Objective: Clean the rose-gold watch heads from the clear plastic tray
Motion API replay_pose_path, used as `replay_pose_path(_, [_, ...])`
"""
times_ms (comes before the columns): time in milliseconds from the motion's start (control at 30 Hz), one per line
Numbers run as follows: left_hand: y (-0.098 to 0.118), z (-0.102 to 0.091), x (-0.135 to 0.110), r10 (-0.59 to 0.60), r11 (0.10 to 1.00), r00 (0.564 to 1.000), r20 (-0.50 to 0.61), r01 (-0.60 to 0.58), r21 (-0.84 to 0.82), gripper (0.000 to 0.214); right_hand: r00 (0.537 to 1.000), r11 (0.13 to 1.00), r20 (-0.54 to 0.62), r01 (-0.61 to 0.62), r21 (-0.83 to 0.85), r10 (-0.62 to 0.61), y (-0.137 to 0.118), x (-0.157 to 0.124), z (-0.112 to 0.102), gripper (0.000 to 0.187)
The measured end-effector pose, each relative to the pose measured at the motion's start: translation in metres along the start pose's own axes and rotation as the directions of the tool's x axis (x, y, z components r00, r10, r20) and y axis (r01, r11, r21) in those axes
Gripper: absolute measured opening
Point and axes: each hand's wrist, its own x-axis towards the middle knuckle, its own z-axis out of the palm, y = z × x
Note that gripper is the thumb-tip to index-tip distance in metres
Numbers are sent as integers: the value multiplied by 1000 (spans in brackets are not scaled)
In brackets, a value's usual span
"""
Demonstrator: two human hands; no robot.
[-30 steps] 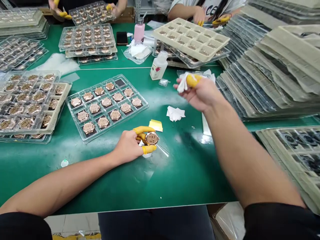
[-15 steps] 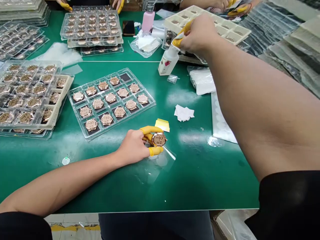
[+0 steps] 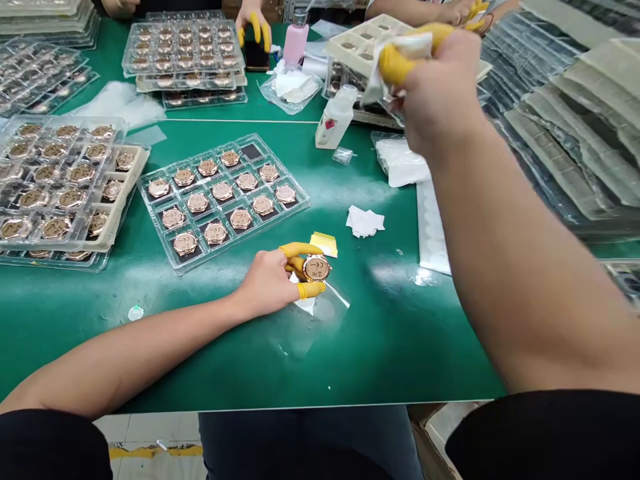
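Nearest, at eleven o'clock on a green matted worktop (image 3: 390, 347), the person's left hand (image 3: 265, 281) pinches a round rose-gold watch case (image 3: 317, 269) by its rim between yellow finger cots (image 3: 299, 250); this grip is closed. The case looks stiff, smooth and fairly light, probably slippery, and seems best held by the edge, off its polished face. A clear plastic film (image 3: 330, 313) lies beneath it. At one o'clock, the raised right hand (image 3: 440, 87) grips a white cloth wipe (image 3: 403, 48). Just beyond the case sit a small yellow pad (image 3: 324, 244) and a crumpled white wipe (image 3: 365, 221). Farther, at eleven o'clock, a clear plastic tray (image 3: 200, 155) holds rows of rose-gold watch cases (image 3: 223, 191). At twelve o'clock stand a white plastic bottle (image 3: 336, 119) and a pink bottle (image 3: 295, 45), near a co-worker's hand (image 3: 255, 30).
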Motion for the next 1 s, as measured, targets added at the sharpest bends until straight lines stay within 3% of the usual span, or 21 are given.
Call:
replay_pose_path(33, [0,1,1,-1,1000,1000,-9,1,-13,59,999,997,-15,32,72,-31,-8,-36,-4,13])
replay_pose_path(133, [-1,2,2,-1,998,999,-32,-1,-59,60,985,993,139,87,79,-98,-28,-145,-8,13])
replay_pose_path(233, [-1,2,2,-4,997,1000,-23,2,-82,60,924,966,285,258,23,-254,-32,-207,0,5])
replay_pose_path(400, [-1,2,3,-28,992,999,-30,24,-126,61,868,864,281,469,-185,-411,-14,-211,11,10])
replay_pose_path(533, [-3,2,3,-18,989,999,-30,14,-148,60,768,813,340,582,-19,-542,-7,-210,11,21])
replay_pose_path(667, [-3,2,3,-19,989,999,-28,14,-150,59,807,811,257,572,-121,-531,-5,-216,12,15])
replay_pose_path(800, [-3,1,3,-35,987,999,-17,32,-157,60,787,810,271,585,-42,-555,-5,-220,16,21])
replay_pose_path(900, [-3,1,3,-39,985,999,-22,35,-170,60,819,822,236,558,-113,-523,-6,-220,17,19])
replay_pose_path(1000, [-4,1,3,-41,984,999,-35,34,-173,59,802,806,256,580,-120,-539,-6,-220,16,17])
